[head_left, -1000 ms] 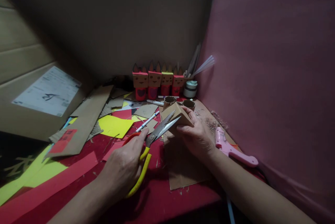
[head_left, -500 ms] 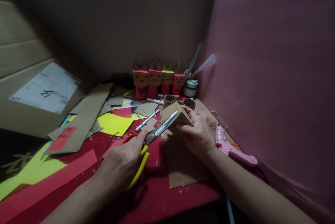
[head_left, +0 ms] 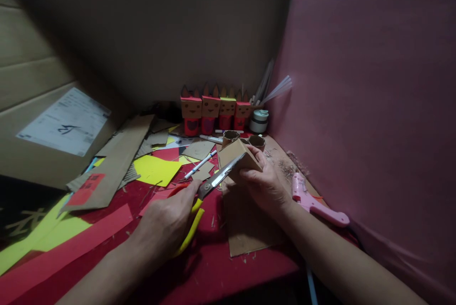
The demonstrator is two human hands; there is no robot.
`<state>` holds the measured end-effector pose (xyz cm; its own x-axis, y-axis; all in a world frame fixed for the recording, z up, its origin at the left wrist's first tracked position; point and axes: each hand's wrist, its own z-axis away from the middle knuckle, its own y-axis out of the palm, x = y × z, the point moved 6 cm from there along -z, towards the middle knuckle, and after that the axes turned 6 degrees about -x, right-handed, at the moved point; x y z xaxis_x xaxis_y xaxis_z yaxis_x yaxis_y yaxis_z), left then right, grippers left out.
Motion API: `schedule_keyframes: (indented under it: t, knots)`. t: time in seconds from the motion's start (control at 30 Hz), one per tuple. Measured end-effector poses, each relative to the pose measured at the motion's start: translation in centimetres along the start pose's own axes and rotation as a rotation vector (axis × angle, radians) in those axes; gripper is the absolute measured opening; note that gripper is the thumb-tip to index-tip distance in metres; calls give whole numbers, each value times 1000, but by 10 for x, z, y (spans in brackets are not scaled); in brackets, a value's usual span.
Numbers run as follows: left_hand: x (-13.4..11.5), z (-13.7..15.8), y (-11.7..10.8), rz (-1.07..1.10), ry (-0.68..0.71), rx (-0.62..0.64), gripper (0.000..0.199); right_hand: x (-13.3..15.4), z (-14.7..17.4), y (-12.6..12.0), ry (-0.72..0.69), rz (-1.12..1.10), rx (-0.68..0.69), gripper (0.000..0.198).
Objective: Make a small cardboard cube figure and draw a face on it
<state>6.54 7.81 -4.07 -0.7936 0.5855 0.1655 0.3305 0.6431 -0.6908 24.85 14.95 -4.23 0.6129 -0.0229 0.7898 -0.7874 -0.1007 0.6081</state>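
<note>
Left hand (head_left: 171,215) grips scissors (head_left: 211,185), blades (head_left: 224,173) nearly together; right hand (head_left: 268,187) pinches cardboard box (head_left: 230,151), between one and two o'clock from left hand. Tips near right thumb (head_left: 251,174): blade slip, or box turning, could nick skin.

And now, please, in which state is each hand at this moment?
Left hand: closed, holding the scissors.
Right hand: closed, holding the small cardboard box.
</note>
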Motion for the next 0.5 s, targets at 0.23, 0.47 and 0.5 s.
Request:
schedule_keyframes:
  t: [0.23, 0.47, 0.5]
  knots:
    - [-2, -2, 3, -30, 7, 33, 60, -3, -1, 0, 14, -9, 17, 62]
    - [13, 7, 11, 66, -190, 29, 51, -3, -2, -3, 30, -37, -9, 58]
    - [18, 9, 12, 118, -264, 35, 49, -3, -2, -3, 34, -51, 5, 56]
